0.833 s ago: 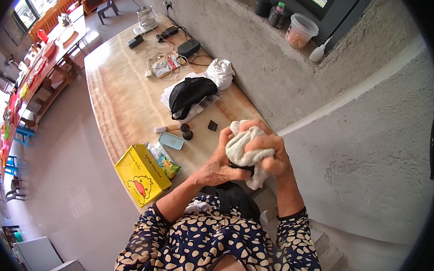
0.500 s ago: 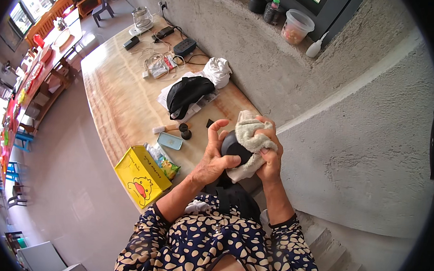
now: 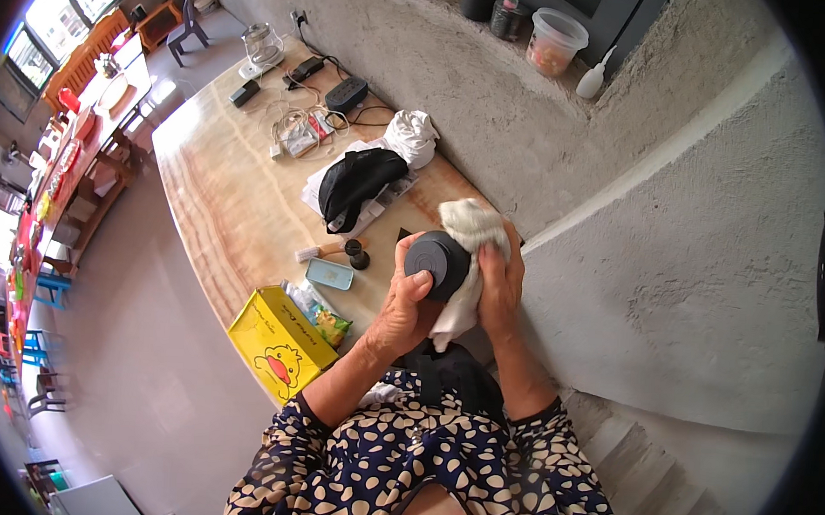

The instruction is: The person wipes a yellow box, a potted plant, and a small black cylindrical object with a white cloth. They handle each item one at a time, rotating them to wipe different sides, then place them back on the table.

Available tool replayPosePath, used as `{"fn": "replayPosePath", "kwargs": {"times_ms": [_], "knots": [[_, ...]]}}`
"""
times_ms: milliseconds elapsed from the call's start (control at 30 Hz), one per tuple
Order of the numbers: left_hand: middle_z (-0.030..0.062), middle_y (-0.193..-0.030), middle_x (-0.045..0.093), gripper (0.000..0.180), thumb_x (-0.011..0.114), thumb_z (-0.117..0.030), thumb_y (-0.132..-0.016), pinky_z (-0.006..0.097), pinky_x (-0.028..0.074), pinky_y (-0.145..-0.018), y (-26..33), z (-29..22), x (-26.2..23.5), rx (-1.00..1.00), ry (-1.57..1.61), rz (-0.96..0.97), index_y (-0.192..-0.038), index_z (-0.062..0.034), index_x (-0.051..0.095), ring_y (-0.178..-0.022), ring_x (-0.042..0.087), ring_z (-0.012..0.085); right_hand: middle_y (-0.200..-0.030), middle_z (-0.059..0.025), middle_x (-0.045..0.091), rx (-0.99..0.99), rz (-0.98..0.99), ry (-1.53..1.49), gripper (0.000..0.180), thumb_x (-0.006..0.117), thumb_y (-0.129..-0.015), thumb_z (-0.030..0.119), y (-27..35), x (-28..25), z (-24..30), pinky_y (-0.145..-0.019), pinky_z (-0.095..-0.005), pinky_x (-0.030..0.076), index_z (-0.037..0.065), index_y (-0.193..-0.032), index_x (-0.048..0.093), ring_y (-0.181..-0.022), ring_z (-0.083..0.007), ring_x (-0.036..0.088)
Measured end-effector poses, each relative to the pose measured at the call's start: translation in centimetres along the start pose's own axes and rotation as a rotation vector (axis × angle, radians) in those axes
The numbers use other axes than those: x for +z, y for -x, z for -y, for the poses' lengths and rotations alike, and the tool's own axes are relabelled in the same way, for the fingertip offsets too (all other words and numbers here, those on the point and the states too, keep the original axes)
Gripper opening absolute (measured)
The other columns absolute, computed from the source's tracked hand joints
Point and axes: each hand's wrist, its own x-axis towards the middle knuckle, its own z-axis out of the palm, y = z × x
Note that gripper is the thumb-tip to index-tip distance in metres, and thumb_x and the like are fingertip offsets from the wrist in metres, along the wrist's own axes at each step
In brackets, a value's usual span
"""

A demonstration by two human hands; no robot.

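My left hand (image 3: 404, 304) grips a dark grey round object (image 3: 437, 261), its flat circular face turned up toward me. My right hand (image 3: 501, 285) presses a white cloth (image 3: 467, 231) against the far and right side of that object; the cloth drapes down between my hands. Both hands are raised above the near end of a long wooden counter (image 3: 220, 191). Part of the round object is hidden under the cloth.
On the counter lie a yellow box with a duck picture (image 3: 277, 346), a light blue flat case (image 3: 329, 274), a small brush (image 3: 324, 251), a black bag (image 3: 356, 182), a white garment (image 3: 411, 136), and cables and chargers (image 3: 314, 94). A rough concrete wall stands right.
The cloth covered the object before; now the dark round face is exposed and turned toward me, and both hands have shifted slightly up and away.
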Motion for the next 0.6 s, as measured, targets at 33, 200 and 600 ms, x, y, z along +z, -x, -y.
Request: {"fn": "replayPosePath", "kwargs": {"times_ms": [33,200,600], "knots": [[0.0079,-0.12,0.045,0.059,0.061,-0.03,-0.08,0.04,0.043,-0.098,-0.1,0.0,-0.2,-0.012,0.008,0.002,-0.128,-0.0181,0.029,-0.112,0.05,0.0221,-0.115,-0.0123,0.054,0.075,0.037,-0.016,0.034,0.047,-0.094,0.022,-1.0,0.0,1.1,-0.093,-0.0307,0.039,0.0,-0.119,0.05,-0.107,-0.0201,0.051],[0.007,-0.119,0.045,0.058,0.06,-0.029,-0.08,0.041,0.043,-0.098,0.0,0.0,-0.6,-0.005,0.034,0.002,-0.128,-0.0197,0.029,-0.112,0.05,0.0212,-0.099,-0.0071,0.059,0.314,0.163,0.039,0.032,0.044,-0.097,0.028,-4.2,0.4,0.9,-0.083,-0.0272,0.041,0.003,-0.113,0.054,-0.093,-0.0145,0.053],[0.0031,-0.111,0.054,0.043,0.056,-0.027,-0.086,0.03,0.045,-0.066,-1.4,-2.6,-3.7,0.218,-0.064,-0.116,-0.122,-0.0181,0.035,-0.094,0.057,0.0174,-0.122,-0.0177,0.049,0.127,-0.283,0.265,0.067,0.065,-0.084,0.018,-2.1,-3.5,-2.6,-0.089,-0.0375,0.048,0.005,-0.139,0.028,-0.11,-0.0284,0.053]]}}
